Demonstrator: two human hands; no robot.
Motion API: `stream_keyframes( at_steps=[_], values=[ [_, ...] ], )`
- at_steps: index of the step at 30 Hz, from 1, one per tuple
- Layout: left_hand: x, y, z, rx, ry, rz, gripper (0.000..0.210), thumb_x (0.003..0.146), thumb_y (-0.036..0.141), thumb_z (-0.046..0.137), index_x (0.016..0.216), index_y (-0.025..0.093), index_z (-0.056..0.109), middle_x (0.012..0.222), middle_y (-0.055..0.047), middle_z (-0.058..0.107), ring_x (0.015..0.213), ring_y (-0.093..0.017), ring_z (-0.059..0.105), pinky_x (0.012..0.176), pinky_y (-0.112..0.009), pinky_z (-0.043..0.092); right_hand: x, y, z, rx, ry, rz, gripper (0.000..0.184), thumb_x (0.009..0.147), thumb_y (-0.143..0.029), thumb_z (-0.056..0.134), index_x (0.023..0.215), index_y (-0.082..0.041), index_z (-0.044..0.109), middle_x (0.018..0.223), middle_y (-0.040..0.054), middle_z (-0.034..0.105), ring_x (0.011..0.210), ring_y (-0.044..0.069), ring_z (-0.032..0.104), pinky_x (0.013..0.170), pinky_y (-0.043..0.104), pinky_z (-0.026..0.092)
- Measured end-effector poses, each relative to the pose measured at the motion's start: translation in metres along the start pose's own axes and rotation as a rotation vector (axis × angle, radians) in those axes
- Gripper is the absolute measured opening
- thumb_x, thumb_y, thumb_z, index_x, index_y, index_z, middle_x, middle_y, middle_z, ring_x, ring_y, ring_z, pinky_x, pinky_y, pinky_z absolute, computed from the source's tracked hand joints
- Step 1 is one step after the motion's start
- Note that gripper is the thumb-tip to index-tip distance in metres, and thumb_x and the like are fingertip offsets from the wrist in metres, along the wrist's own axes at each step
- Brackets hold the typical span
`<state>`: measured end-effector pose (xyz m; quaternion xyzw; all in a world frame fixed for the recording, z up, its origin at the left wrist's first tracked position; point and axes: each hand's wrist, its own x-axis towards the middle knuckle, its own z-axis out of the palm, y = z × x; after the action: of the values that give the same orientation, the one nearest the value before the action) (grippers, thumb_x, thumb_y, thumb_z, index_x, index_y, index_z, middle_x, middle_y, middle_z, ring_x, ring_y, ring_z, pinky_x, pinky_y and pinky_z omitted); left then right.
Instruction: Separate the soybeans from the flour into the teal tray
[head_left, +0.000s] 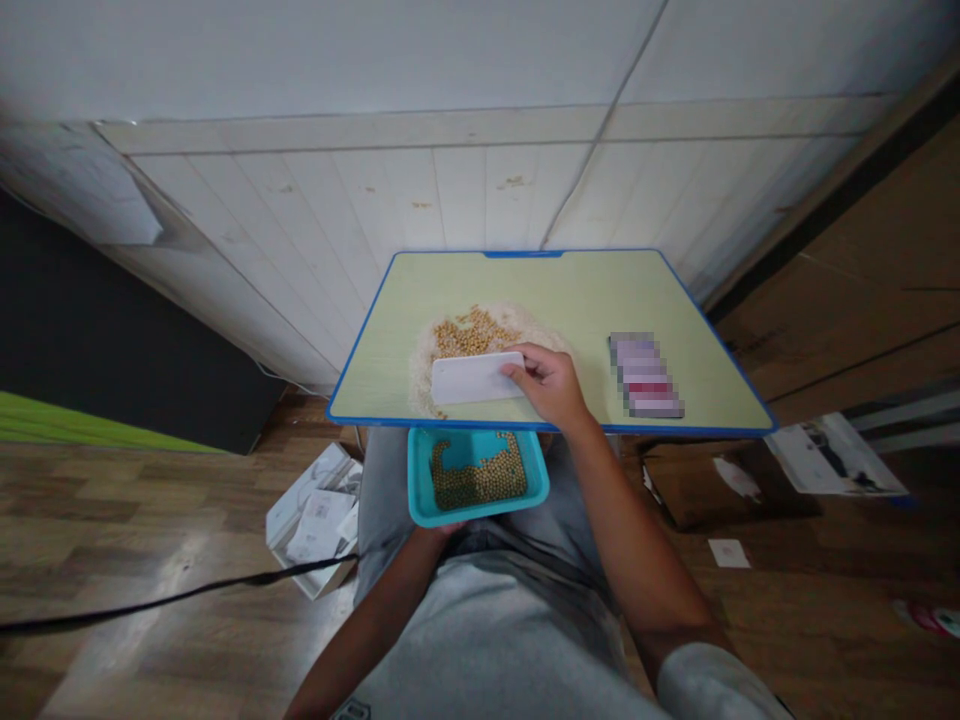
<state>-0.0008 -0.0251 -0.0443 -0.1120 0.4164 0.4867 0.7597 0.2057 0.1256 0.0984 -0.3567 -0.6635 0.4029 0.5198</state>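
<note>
My right hand (551, 384) grips a white flat scraper card (474, 378) by its right end, laid on the pale green table top (592, 290) with a blue rim. Just beyond the card lies a heap of yellow soybeans (471, 333) on a patch of white grains (421, 368). Below the table's near edge a teal tray (420, 490) holds more soybeans (480, 482). My left hand (435, 534) is under that tray, mostly hidden, holding it up over my lap.
A blurred-out rectangular object (645, 375) lies on the table to the right. On the wooden floor are white boxes (315, 520) and a black cable (172, 598) at left, a cardboard box (720, 480) and papers (832, 455) at right. White wall behind.
</note>
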Motion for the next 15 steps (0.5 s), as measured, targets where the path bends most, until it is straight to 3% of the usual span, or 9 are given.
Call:
stream_keyframes(
  at_steps=[2,4,5,11,15],
  values=[
    [0.001,0.0,0.002,-0.036,-0.033,0.013,0.094,0.12,0.066,0.008,0.084,0.027,0.087,0.095,0.0,0.09,0.089,-0.016,0.089,0.107,-0.027,0.065,0.0,0.0,0.0,-0.003,0.002,-0.002,0.054,0.09,-0.077,0.088,0.104,-0.026,0.088,0.078,0.0012,0.079,0.071,0.02,0.069,0.063,0.032,0.058],
    [0.0,0.0,0.004,-0.07,-0.052,0.03,0.094,0.12,0.065,0.01,0.085,0.027,0.088,0.096,-0.003,0.091,0.09,-0.019,0.09,0.082,-0.031,0.072,0.0,0.0,0.0,-0.005,0.01,-0.003,0.053,0.09,-0.076,0.088,0.104,-0.025,0.089,0.077,0.001,0.079,0.07,0.019,0.069,0.063,0.032,0.057],
    [0.0,0.0,0.005,-0.082,-0.056,0.039,0.094,0.12,0.065,0.011,0.086,0.027,0.09,0.097,-0.004,0.091,0.09,-0.02,0.09,0.078,-0.032,0.072,0.0,0.0,0.0,-0.004,0.014,-0.004,0.053,0.09,-0.076,0.088,0.104,-0.025,0.089,0.077,0.0012,0.079,0.07,0.019,0.069,0.064,0.032,0.058],
    [0.009,-0.003,-0.007,-0.072,-0.096,0.05,0.098,0.118,0.071,0.009,0.089,0.027,0.092,0.103,-0.004,0.091,0.092,-0.022,0.09,0.081,-0.035,0.072,0.0,-0.002,-0.001,0.012,-0.006,-0.003,0.055,0.09,-0.078,0.087,0.104,-0.024,0.089,0.085,0.0035,0.084,0.074,0.02,0.073,0.069,0.034,0.063],
    [0.013,-0.004,-0.011,-0.012,-0.182,0.05,0.094,0.116,0.074,0.009,0.104,0.033,0.093,0.118,0.003,0.091,0.092,-0.024,0.088,0.094,-0.04,0.072,-0.001,-0.004,-0.002,0.014,-0.007,-0.015,0.054,0.092,-0.077,0.086,0.104,-0.024,0.089,0.091,0.0049,0.086,0.078,0.021,0.075,0.071,0.034,0.065]
  ],
)
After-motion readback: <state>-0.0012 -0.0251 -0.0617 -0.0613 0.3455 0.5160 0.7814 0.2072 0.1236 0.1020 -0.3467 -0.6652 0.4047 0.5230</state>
